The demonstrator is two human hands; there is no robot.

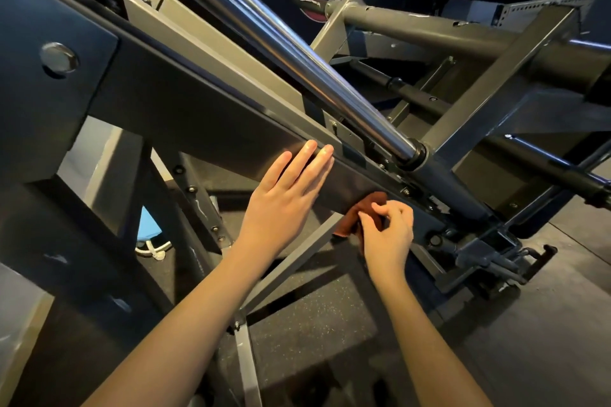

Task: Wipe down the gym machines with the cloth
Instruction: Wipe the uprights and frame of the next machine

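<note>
Right now you're mid-wipe: your right hand [386,235] pinches the cloth [367,211] against the slanted beam [198,116], your left hand [284,201] rests flat, fingers straight. Next, probably drag the cloth along.

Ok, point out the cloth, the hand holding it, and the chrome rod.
cloth [348,220]: head view, brown fold beside the fingers.
right hand [388,235]: head view, back of the hand.
chrome rod [297,58]: head view, mid-shaft.
</note>
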